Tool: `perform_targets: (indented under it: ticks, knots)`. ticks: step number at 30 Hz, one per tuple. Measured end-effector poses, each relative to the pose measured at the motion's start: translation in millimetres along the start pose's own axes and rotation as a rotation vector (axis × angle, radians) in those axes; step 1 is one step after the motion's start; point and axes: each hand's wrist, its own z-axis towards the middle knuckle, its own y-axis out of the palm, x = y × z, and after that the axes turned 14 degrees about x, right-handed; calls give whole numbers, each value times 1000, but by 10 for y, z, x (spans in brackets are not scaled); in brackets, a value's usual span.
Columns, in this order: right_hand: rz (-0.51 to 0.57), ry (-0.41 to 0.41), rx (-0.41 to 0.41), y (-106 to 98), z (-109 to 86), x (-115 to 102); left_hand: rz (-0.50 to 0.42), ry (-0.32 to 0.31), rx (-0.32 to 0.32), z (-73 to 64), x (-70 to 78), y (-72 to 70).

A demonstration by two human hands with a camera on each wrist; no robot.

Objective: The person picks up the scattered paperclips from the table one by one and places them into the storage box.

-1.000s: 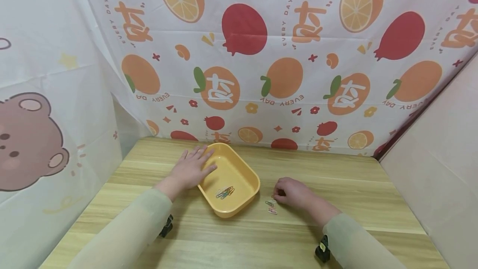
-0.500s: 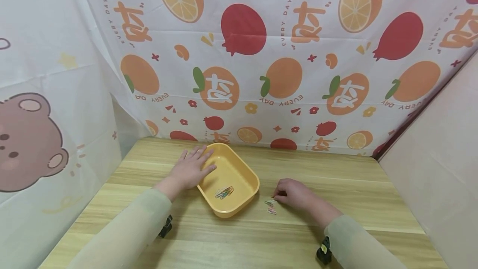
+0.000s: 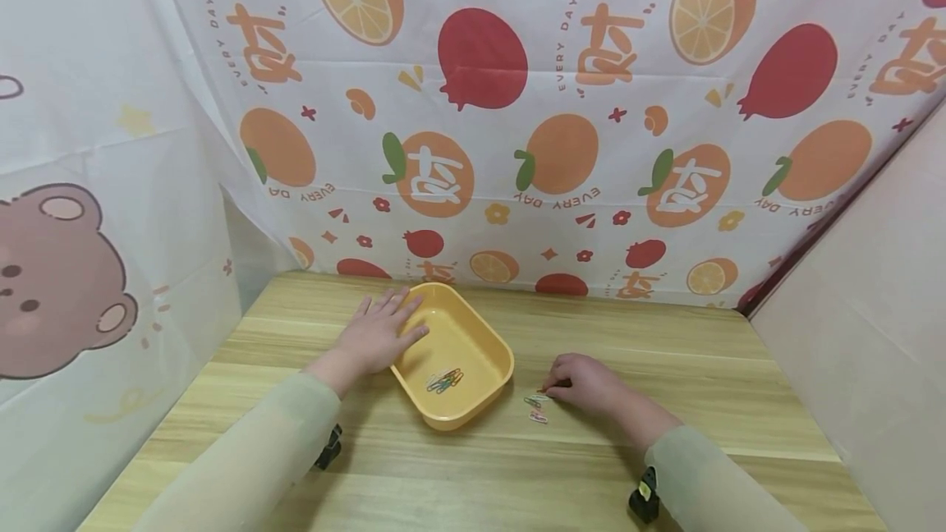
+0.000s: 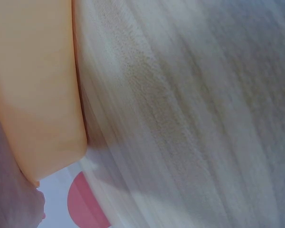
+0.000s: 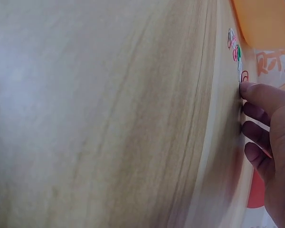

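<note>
My left hand [image 3: 375, 337] lies with spread fingers over the left rim of a yellow rectangular tray [image 3: 484, 341]. A small heap of coloured paper clips [image 3: 445, 382] is on the tray's floor. To the right of the tray, my right hand [image 3: 580, 382] is low at the table, pinching a red paper clip [image 5: 245, 75] at thumb and fingertips. The clip's lower end is hidden by the thumb. Right by those fingertips lie several loose clips, among them a green one [image 5: 238, 52] and pink ones [image 3: 538, 417].
The wood-grain table [image 3: 473, 483] carries all of this. Behind it hangs a fruit-print curtain [image 3: 502, 162], with a bear-print cloth [image 3: 177, 212] at the left and a pale panel [image 3: 865, 294] at the right. The left wrist view shows the tray's outer wall [image 4: 38, 95].
My right hand has shifted very slightly right, and more of the red clip shows at its fingertips. The left hand and tray stay where they were.
</note>
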Motion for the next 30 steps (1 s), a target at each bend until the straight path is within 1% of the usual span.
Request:
perform_targets:
  ticks: [4,15,19,25,30]
  knots:
    - [25,16,15,2,-15,20,8,0,-9,5,-12,21]
    - [67,83,57,-15,-39,70,11,10,13,-10,-15,20]
    - [72,109,70,-59,-14,72,12,8,14,-6,-19,27]
    - [75,101,91,-135,55,59,9,6,3,-6,-18,12]
    - [85,138,89,-208,99,13,11,6,-2,9,-36,45]
